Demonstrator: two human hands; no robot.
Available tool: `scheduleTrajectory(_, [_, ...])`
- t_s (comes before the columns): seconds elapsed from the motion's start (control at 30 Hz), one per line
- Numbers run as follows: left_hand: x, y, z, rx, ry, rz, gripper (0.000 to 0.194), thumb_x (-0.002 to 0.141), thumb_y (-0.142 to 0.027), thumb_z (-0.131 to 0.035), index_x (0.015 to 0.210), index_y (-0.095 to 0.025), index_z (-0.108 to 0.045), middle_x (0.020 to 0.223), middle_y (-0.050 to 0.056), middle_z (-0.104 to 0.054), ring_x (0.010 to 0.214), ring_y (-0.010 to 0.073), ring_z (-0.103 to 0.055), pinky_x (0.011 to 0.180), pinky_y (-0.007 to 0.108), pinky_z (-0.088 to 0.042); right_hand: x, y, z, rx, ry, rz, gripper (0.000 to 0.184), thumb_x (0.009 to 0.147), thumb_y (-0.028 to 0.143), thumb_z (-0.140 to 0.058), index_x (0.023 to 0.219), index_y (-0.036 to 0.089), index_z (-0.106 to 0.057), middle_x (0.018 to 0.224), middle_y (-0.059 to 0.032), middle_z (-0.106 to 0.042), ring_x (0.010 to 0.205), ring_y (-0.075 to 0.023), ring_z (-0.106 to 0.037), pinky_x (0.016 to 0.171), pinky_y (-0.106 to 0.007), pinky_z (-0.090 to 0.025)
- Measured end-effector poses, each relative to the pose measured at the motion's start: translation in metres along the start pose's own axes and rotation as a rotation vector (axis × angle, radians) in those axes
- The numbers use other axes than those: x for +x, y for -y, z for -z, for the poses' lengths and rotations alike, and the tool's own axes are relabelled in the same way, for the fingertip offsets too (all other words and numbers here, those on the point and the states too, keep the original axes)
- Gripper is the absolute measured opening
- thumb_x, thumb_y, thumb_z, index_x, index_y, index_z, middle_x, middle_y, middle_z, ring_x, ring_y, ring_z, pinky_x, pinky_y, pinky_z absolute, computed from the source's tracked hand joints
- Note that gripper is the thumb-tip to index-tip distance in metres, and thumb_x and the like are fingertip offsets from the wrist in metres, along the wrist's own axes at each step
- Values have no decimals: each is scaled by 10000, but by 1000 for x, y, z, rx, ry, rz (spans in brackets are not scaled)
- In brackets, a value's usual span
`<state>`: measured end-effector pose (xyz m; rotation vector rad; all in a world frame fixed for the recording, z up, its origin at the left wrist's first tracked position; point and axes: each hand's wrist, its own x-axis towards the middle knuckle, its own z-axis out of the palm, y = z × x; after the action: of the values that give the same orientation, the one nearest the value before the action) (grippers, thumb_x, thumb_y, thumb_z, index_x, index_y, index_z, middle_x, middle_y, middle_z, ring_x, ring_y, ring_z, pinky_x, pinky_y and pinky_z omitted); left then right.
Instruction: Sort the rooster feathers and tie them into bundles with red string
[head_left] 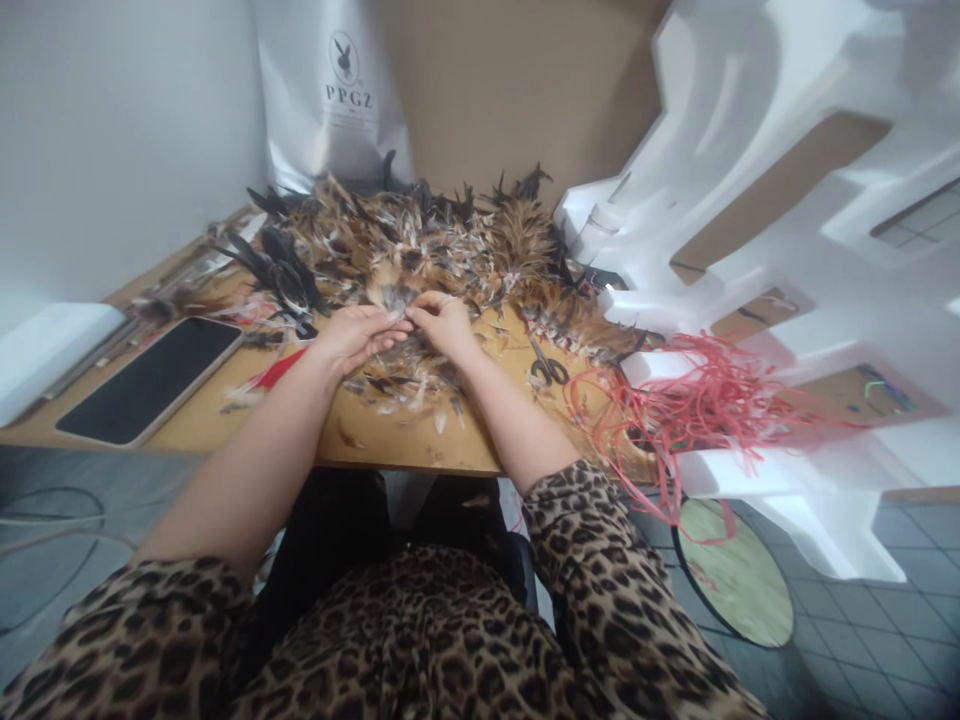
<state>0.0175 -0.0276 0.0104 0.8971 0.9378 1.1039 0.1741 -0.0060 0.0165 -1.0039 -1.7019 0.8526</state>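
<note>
Both hands meet over the middle of the table, at the near side of a big heap of brown, white and black feathers. A small pale, fluffy feather stands up between my fingertips. My left hand has its thumb and forefinger closed on the feather's lower end, the other fingers loosely curled. My right hand pinches at the same spot from the right. Exactly where each fingertip grips is too small to make out. Loose feathers lie on the wood beneath my hands.
A phone lies at the left. Black scissors lie right of my right forearm. Pink-red ribbon strands hang over white foam packing at the right. A white printed bag stands behind the feathers. Dark feathers lie beyond my left hand.
</note>
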Motion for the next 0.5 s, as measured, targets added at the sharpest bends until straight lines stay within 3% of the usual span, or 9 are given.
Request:
scheduleTrajectory(0.17, [2,3,1,50,-3,-25,78,690,-129,-681,720,-58,-671,701,117,-695,534,88,-633,489,120,-493,-1,-1,-2,30,21,-17,83,691,220,-589,660,145,-607,649,24,-593,632,-90,-513,648,-209,-406])
scheduleTrajectory(0.37, [2,1,1,35,-36,-54,54,707,-120,-658,704,-66,-664,661,99,-684,522,80,-621,496,126,-488,-3,5,-3,358,48,-233,229,648,356,-664,665,142,-587,578,35,-571,470,-52,-434,466,-180,-328])
scheduleTrajectory(0.5, [0,0,-1,22,-41,-51,54,703,-114,-662,715,-61,-660,684,106,-690,536,84,-626,497,129,-487,-4,8,-4,448,32,-303,286,604,386,-708,670,147,-565,502,58,-513,431,-46,-396,419,-175,-267])
